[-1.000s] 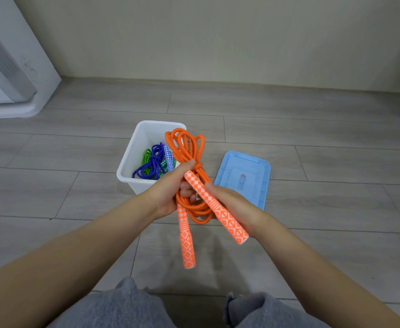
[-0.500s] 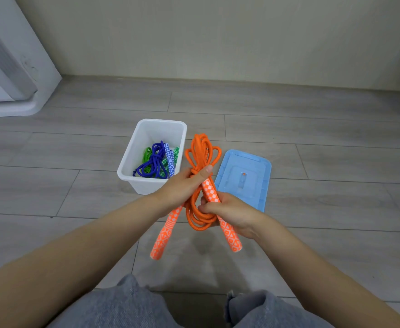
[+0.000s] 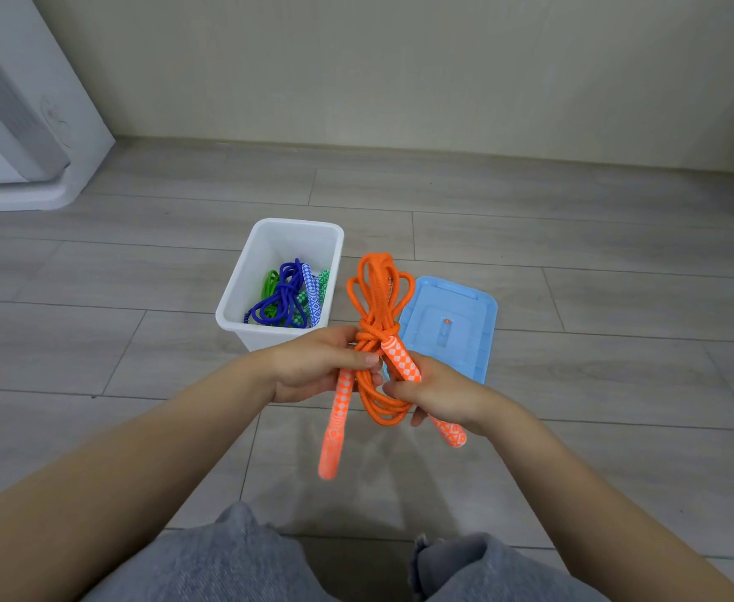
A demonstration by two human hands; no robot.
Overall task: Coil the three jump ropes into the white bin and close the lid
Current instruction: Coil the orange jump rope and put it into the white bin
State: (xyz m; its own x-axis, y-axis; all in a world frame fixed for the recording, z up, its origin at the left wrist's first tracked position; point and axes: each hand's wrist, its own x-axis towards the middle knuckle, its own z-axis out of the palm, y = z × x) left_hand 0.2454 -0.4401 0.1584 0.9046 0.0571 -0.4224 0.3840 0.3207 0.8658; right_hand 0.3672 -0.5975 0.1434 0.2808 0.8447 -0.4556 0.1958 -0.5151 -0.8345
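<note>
Green rope (image 3: 272,283) mostly under blue rope (image 3: 284,297)

Grey plank floor (image 3: 573,449); white bin (image 3: 269,336); blue lid (image 3: 469,315)

The scene is evenly and softly lit, without glare. A faint, diffuse shadow is cast on the floor (image 3: 530,449) beneath the hands, toward 6 o'clock, suggesting light from overhead. Wide-angle distortion is seen at the edges: floor seams are bowed, and the forearms are stretched at 7 and 5 o'clock. The centre is rendered sharply; the lower handle tip of the orange rope (image 3: 373,306) is slightly blurred.
</note>
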